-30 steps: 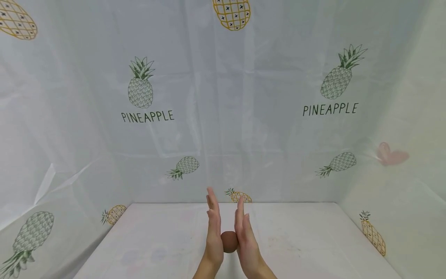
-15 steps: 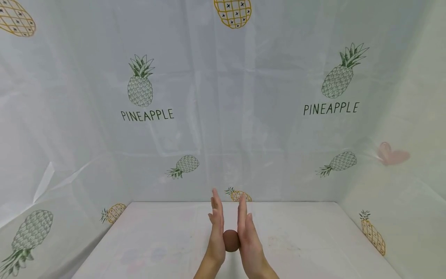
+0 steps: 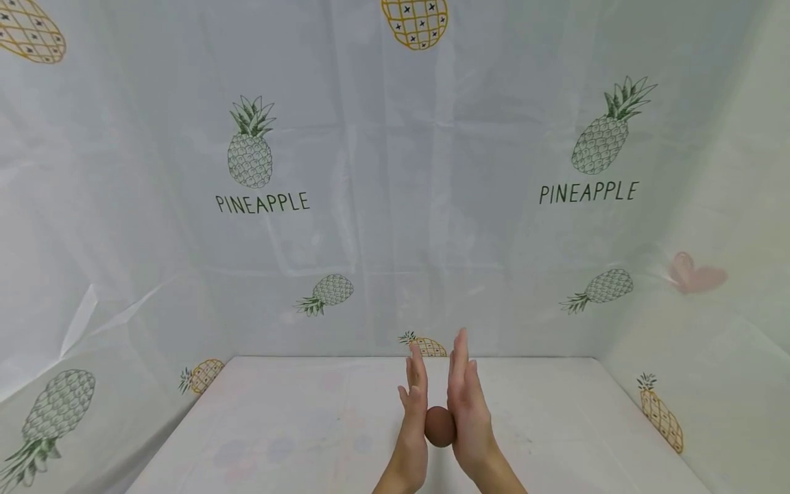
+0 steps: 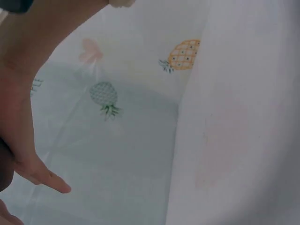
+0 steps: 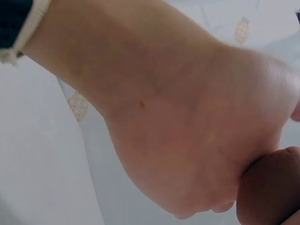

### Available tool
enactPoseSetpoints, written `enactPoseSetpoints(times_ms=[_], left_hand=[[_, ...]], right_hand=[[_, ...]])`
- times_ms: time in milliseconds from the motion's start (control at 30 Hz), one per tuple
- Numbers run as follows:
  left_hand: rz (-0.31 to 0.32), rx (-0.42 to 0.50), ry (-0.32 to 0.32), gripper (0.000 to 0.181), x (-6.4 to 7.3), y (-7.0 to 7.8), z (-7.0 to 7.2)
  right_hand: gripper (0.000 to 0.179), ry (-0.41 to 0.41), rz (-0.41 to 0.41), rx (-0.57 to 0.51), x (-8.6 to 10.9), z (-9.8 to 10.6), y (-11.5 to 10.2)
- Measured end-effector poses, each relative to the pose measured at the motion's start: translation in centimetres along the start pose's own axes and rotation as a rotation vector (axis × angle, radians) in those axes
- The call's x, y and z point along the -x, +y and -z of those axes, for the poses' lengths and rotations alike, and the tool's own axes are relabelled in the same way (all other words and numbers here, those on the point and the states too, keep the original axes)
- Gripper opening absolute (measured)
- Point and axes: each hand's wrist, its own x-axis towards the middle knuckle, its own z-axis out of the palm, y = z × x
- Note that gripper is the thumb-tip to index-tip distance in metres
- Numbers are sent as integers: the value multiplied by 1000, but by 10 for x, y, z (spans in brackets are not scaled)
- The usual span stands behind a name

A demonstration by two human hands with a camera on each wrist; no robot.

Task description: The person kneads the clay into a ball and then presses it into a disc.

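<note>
Between two upright palms sits a smooth brown ball (image 3: 440, 427), which looks like clay. My left hand (image 3: 413, 432) presses its left side and my right hand (image 3: 473, 422) its right side, with the fingers of both hands straight and pointing up and forward. Near the right palm in the right wrist view, the ball (image 5: 268, 190) shows a small crease on top. Only a dark edge of the ball (image 4: 5, 166) enters the left wrist view. The palm surfaces touching it are hidden.
Beneath the hands lies a white tabletop (image 3: 296, 412) with faint coloured stains. A pale sheet (image 3: 395, 206) printed with pineapples hangs behind it, and similar sheets stand along the left and right sides.
Both hands have shifted to the right together, carrying the ball between their palms. The right hand has risen slightly against the left.
</note>
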Motion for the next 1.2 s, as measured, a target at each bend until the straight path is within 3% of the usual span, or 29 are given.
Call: enactPoseSetpoints(times_ms=[233, 533, 767, 1200], left_hand=[[89, 81, -49, 52, 6, 14, -12], [64, 101, -29, 53, 10, 28, -8], [20, 66, 15, 55, 5, 28, 0], [6, 53, 85, 58, -4, 20, 16]], right_hand=[[60, 54, 8, 1, -4, 15, 3], [62, 20, -54, -29, -6, 9, 17], [62, -17, -54, -46, -3, -5, 20], [55, -52, -26, -42, 6, -24, 11]])
